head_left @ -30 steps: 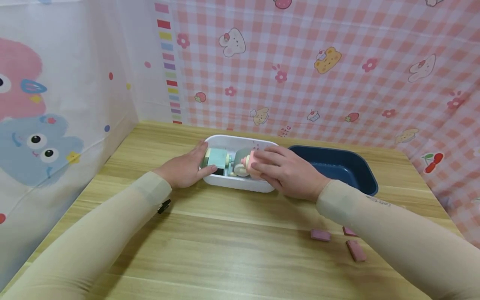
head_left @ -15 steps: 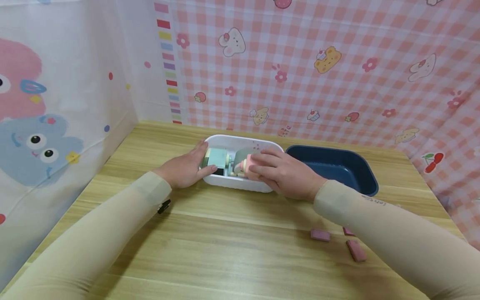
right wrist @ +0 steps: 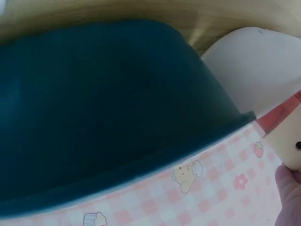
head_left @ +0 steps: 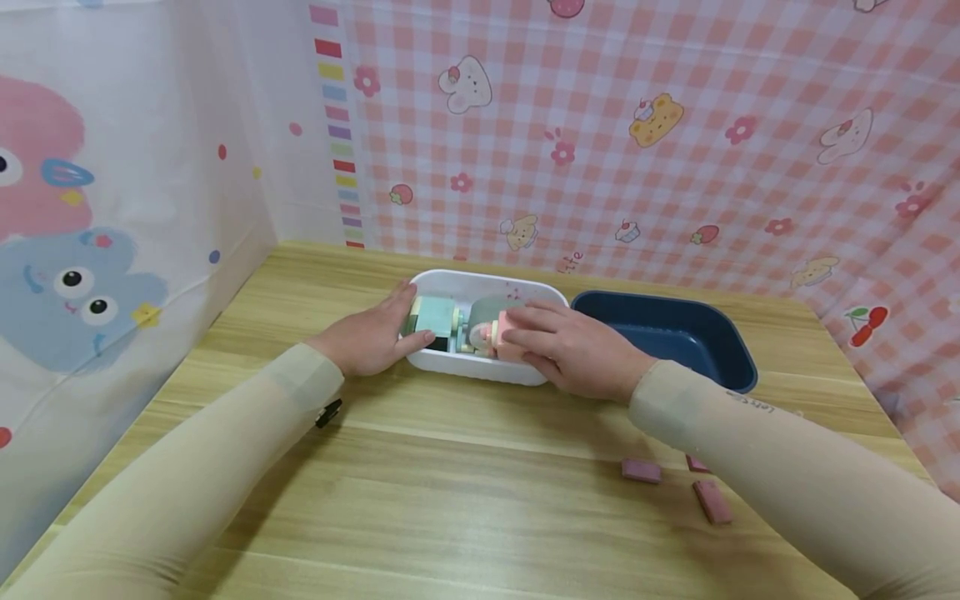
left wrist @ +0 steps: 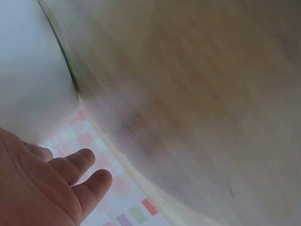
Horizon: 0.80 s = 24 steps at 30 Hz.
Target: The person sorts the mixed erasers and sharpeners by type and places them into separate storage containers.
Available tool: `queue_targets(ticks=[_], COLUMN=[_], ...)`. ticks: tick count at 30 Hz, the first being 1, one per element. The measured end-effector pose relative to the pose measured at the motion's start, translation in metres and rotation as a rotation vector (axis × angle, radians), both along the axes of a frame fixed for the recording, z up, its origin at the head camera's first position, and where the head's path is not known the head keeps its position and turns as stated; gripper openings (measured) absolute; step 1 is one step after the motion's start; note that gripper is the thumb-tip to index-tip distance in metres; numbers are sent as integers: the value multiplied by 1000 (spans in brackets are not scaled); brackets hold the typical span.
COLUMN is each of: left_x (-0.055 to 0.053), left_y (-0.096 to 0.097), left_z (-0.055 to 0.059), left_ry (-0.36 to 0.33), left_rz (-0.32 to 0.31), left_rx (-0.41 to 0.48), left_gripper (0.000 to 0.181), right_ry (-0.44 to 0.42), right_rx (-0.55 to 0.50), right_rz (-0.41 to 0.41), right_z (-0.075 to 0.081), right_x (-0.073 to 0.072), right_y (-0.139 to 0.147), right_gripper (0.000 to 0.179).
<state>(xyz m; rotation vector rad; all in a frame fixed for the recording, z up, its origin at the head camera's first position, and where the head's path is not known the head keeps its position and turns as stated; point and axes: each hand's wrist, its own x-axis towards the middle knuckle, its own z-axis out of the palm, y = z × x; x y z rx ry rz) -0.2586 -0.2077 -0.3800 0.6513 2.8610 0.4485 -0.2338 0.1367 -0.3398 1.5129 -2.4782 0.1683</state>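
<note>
— What stands at your left?

— A white cloth backdrop (head_left: 180, 108) printed with pink and blue cartoon creatures hangs beside your yellow-brown wood-grain table (head_left: 420, 500), its front lit by a pale sheen.

— And where are your hands?

— Your left hand (head_left: 367, 337), fingers extended and thumb spread wide, rests against the left end of a white, rounded oblong plastic tub (head_left: 480, 368) toward the table's back. Inside sit a boxy mint-green toy (head_left: 435, 319) and a rounded grey-green piece (head_left: 487, 310), its material unclear. At the tub's right end, your right hand (head_left: 588, 348) grips a pink toy (head_left: 510, 348) with a tiered tip pointing left; whether it touches the tub's floor, you cannot tell.

— What lies to the right?

— Just beside the white tub stands a dark-blue, rounded oblong plastic tub (head_left: 705, 333). Nearer you, three pink rectangular blocks (head_left: 641, 471) lie on the wood, one partly covered by your beige sleeve (head_left: 795, 450). Behind, pink-and-white gingham cloth (head_left: 570, 108) with flowers and strawberries reaches the right-hand wall, where red cherries show.
</note>
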Motion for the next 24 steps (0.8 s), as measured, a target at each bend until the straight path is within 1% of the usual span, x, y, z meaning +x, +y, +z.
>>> queue_targets(ticks=[4,8,24], left_x=[-1,-1,2], left_y=[0,0,1], left_z=[0,-1,2], left_ry=[7,8,2], left_rz=[-1,-2,2], left_rx=[0,-1,-7], left_gripper=[99,98,98], right_ry=[-43,-58,-4], right_rx=[17,21,38], right_rz=[-32,-34,-18], right_z=[-1,-2,-5], right_x=[0,0,-2], right_y=[1,1,0], right_gripper=[46,47,48])
